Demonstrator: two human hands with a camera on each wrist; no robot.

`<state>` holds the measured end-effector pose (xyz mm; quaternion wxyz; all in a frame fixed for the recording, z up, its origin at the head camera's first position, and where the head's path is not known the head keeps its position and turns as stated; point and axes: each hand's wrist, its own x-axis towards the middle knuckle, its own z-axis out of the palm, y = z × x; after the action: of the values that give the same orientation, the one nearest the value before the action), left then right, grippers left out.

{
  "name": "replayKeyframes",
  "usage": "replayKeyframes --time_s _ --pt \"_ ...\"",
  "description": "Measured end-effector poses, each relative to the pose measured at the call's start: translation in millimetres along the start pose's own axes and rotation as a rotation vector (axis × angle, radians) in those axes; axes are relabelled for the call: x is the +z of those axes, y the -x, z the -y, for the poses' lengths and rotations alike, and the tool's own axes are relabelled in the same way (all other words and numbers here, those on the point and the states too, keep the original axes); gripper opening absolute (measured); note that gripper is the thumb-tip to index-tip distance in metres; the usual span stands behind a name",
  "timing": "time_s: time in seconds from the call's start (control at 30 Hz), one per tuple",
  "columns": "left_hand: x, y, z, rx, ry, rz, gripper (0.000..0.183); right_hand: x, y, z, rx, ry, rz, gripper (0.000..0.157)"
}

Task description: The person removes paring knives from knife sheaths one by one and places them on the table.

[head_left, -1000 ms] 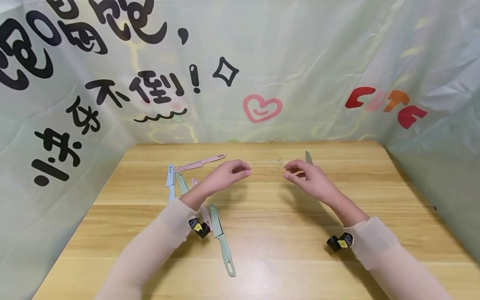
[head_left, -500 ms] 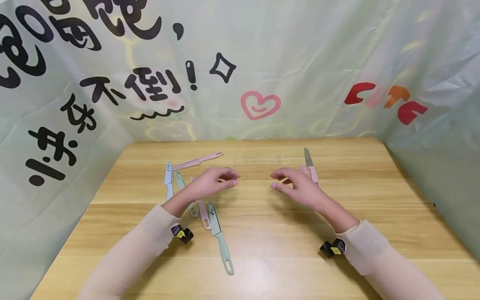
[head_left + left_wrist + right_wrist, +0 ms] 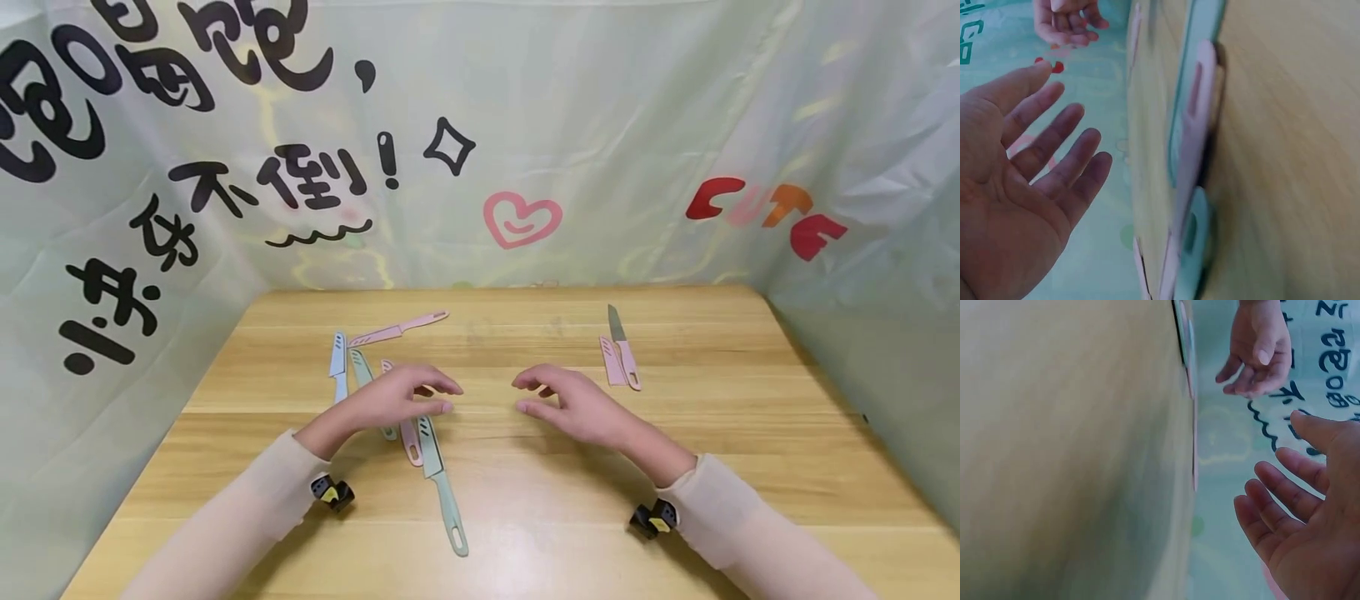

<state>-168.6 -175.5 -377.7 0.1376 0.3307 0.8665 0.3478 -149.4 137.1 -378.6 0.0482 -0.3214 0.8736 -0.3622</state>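
My left hand (image 3: 393, 397) hovers above the left-hand knives, fingers relaxed and holding nothing. Beneath it lie a sheathed green knife (image 3: 362, 367) and a sheathed pink knife (image 3: 409, 437), both partly covered by the hand. A larger sheathed green knife (image 3: 447, 500) points its handle toward me, just in front. My right hand (image 3: 573, 406) is raised over the middle of the table, its fingers loosely bent around nothing. Beyond it, a pink-handled knife (image 3: 627, 358) with a bare grey blade rests beside its pink sheath (image 3: 611, 360). In the left wrist view, the palm (image 3: 1016, 206) shows bare.
Farther back on the left, a blue sheathed knife (image 3: 339, 354) and another pink sheathed knife (image 3: 386, 333) lie on the wooden table (image 3: 750, 400). A printed cloth (image 3: 630, 125) stands behind the table and along both sides. Each wrist wears a small black camera (image 3: 332, 493).
Both hands have drawn back toward me, the left also shifting left. The bare-bladed knife and its sheath, hidden behind the right hand earlier, now show fully. The knives have stayed in place.
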Motion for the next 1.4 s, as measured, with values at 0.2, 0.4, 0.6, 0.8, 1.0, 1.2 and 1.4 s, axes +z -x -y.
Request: replayKeyframes --time_s 0.2,0.4,0.6,0.8,1.0,1.2,1.4 --pt "2.9 10.0 5.0 0.013 -0.016 0.051 0.032 9.8 -0.5 6.0 -0.069 0.011 0.046 0.039" --pt "5.7 19.2 10.3 0.067 -0.054 0.104 0.036 17.2 1.3 13.6 -0.089 0.019 0.078 0.04" --pt "8.4 26.1 17.0 0.072 -0.074 0.133 0.037 26.5 0.5 21.6 -0.093 0.033 0.129 0.042" --pt "11.8 29.6 17.8 0.068 -0.131 0.131 0.036 38.5 -2.0 29.9 -0.137 0.117 0.181 0.044" --pt "16.5 30.4 19.3 0.121 -0.25 0.117 0.038 49.4 -2.3 36.7 -0.18 0.194 0.227 0.045" --pt "17.4 29.5 19.3 0.144 -0.317 0.133 0.041 57.9 -1.3 39.3 -0.213 0.259 0.255 0.044" --pt "18.2 29.1 19.5 0.152 -0.348 0.136 0.04 62.3 -1.3 41.5 -0.214 0.287 0.284 0.043"
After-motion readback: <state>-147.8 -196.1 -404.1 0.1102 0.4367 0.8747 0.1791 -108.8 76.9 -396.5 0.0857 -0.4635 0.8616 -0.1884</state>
